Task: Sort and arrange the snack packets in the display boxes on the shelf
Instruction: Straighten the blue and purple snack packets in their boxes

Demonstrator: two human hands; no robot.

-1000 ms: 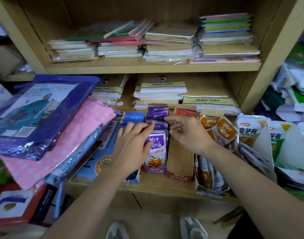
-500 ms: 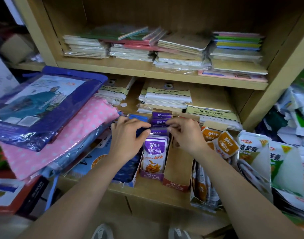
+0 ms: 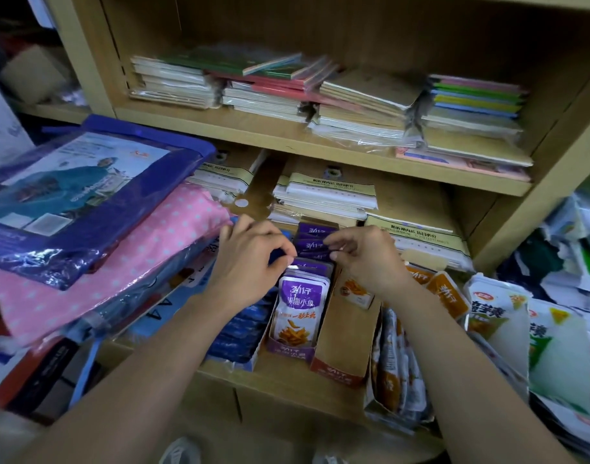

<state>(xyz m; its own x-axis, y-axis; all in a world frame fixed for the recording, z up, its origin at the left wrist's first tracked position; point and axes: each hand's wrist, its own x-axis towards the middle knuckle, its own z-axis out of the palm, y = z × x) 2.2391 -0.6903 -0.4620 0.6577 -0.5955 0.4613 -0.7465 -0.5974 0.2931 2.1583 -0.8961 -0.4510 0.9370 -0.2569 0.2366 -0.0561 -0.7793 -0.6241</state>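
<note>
So, purple packets [image 3: 300, 301] standing in purple box [image 3: 288, 352]

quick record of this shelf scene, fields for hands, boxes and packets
left hand: pinches the purple packets at their left edge
right hand: pinches them at the right edge
purple packets: standing row in the purple box
red box: beside the purple box, holds a single packet
blue packets: left of the purple box
orange packets: right of the red box

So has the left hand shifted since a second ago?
Yes, slightly. Against the purple display box, the left hand drew leftward: it lay flat across the purple packets, and now pinches at that row's left edge.
</note>
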